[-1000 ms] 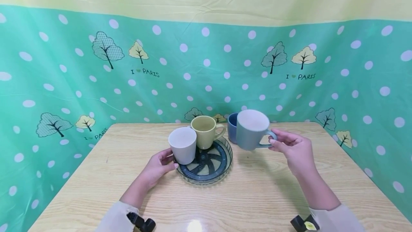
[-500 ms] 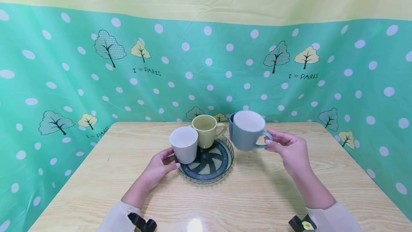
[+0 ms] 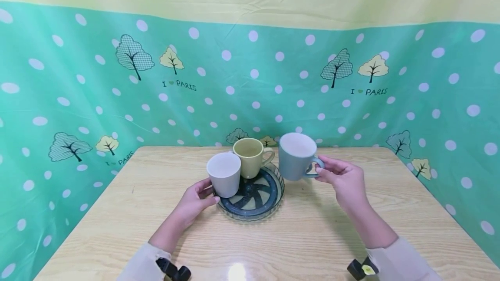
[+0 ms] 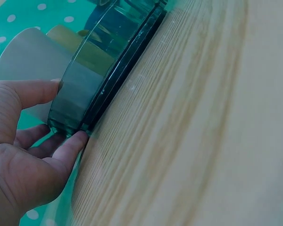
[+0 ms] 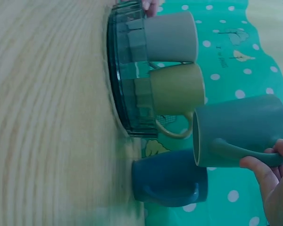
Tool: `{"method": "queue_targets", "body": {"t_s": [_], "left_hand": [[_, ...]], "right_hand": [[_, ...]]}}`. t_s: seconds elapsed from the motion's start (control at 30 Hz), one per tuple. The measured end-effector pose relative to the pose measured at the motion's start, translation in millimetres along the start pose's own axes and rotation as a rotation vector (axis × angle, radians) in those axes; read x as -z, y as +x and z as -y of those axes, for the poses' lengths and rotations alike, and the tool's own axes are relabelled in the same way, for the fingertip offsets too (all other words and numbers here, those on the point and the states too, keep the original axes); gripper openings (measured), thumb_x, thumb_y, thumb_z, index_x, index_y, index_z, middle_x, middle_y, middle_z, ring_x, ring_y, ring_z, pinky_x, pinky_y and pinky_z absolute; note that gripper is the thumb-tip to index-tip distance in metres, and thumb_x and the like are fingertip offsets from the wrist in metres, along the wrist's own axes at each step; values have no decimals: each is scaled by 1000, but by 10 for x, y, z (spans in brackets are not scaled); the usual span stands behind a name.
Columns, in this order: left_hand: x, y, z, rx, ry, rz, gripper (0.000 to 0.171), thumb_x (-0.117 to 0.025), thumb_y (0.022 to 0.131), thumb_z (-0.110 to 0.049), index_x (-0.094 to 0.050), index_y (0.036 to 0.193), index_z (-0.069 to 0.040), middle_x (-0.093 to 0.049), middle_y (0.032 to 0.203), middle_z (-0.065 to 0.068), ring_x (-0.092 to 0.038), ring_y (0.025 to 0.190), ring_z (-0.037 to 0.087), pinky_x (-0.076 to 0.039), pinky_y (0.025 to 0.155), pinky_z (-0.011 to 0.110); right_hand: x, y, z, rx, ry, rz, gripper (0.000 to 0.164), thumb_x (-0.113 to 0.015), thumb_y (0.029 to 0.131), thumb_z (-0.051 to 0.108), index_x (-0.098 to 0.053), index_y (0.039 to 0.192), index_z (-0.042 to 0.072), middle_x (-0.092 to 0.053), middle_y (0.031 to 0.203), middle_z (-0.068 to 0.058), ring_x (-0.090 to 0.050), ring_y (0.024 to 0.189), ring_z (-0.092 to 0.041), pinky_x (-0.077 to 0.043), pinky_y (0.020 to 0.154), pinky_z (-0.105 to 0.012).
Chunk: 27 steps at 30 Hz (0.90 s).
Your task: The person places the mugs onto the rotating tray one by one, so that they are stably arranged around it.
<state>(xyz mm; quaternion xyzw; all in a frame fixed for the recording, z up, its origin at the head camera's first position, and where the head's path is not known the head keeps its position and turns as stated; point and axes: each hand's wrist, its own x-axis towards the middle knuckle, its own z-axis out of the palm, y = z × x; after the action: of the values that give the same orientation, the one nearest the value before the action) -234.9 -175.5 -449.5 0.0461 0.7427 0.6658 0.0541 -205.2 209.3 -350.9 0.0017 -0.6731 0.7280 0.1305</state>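
Note:
My right hand (image 3: 343,181) pinches the handle of a grey-blue mug (image 3: 295,161), white inside, held upright above the table. In the right wrist view, this mug (image 5: 240,132) hangs higher than a dark blue mug (image 5: 170,181) standing on the table; in the head view it covers nearly all of that one. A round, ribbed glass dish (image 3: 250,217) holds a white mug (image 3: 224,177) on its left and a yellow mug (image 3: 250,159) at its back. My left hand (image 3: 191,205) grips the dish's left edge, fingers at the rim and thumb low on its side (image 4: 68,106).
The dish stands on a light wood table (image 3: 312,237), toward the back. Close behind the table's far edge hangs a green and yellow dotted cloth (image 3: 250,77), which also runs along both sides.
My right hand has carried the grey-blue mug left, closer to the dish and the yellow mug, and it now hides the dark blue mug. My left hand keeps its place on the dish.

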Motion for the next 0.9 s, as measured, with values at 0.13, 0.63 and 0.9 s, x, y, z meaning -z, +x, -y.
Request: {"method": "queue_targets", "body": {"t_s": [0.13, 0.63, 0.9], "left_hand": [[-3, -1, -8, -4, 10, 4, 68, -68, 85, 4, -36, 145, 7, -37, 149, 26, -39, 134, 41, -41, 105, 43], [-16, -37, -37, 13, -4, 0, 68, -70, 84, 3, -38, 144, 5, -39, 148, 25, -40, 134, 40, -43, 104, 43], [-22, -39, -41, 16, 8, -21, 66, -73, 82, 1, -42, 141, 6, -43, 144, 25, -44, 131, 41, -46, 102, 43]], "right_hand": [[-29, 23, -42, 8, -2, 7, 35, -72, 81, -11, -64, 116, -11, -73, 87, 0, -70, 83, -14, -59, 73, -33], [-172, 66, -200, -37, -35, 13, 37, -72, 81, -9, -63, 118, -9, -72, 86, -1, -70, 81, -17, -60, 74, -34], [-262, 70, -232, -66, -29, 16, 38, -72, 81, -9, -63, 118, -9, -70, 87, -4, -69, 81, -14, -59, 75, -34]]}}
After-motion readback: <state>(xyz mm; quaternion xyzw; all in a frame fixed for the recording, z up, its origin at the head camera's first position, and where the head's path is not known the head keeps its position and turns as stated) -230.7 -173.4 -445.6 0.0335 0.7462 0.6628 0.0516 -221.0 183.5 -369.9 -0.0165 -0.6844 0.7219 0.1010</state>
